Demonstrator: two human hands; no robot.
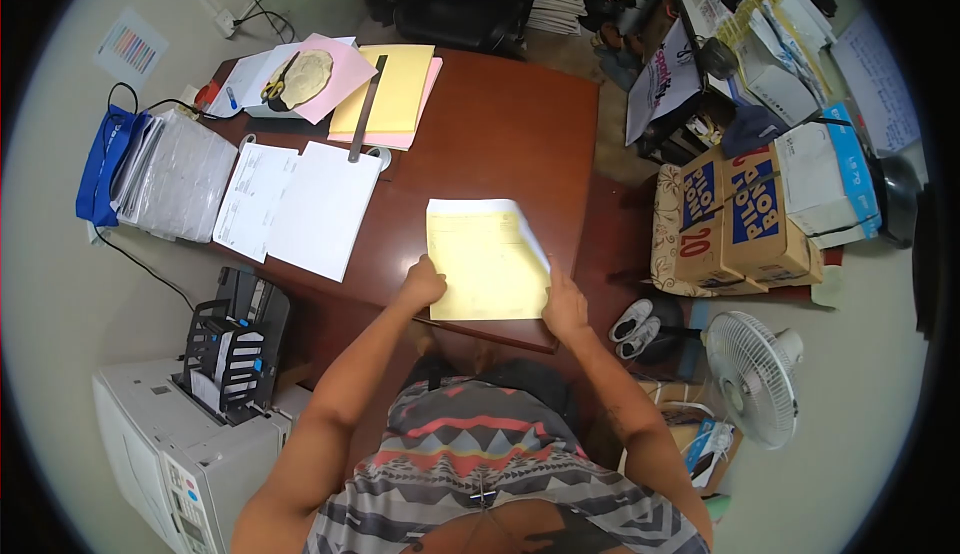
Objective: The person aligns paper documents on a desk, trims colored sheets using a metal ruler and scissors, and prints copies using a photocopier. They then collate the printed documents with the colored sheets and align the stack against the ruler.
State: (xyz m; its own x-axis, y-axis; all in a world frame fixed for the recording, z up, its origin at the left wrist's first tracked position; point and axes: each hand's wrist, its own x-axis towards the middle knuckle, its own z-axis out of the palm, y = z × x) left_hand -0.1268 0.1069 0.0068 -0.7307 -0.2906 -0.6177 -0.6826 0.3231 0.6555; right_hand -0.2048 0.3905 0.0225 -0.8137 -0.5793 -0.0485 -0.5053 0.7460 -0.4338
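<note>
A stack of paper [488, 264], yellow on top with white sheets showing along its upper and right edges, is held over the front of the brown desk [500, 134]. My left hand [425, 282] is closed on the stack's left edge, fingers curled. On the lower right edge, my right hand [565, 306] grips the same stack, with the white edge rising just above it. The fingertips under the paper are hidden. Left of the stack, white sheets [325, 209] lie on the desk, next to a printed form [256, 199].
A metal ruler [368, 109] lies across yellow and pink paper [405, 69] at the back. Scissors [280, 82] rest on a round pale object. Cardboard boxes [735, 219] and a fan [745, 379] stand right; a printer [190, 454] stands left.
</note>
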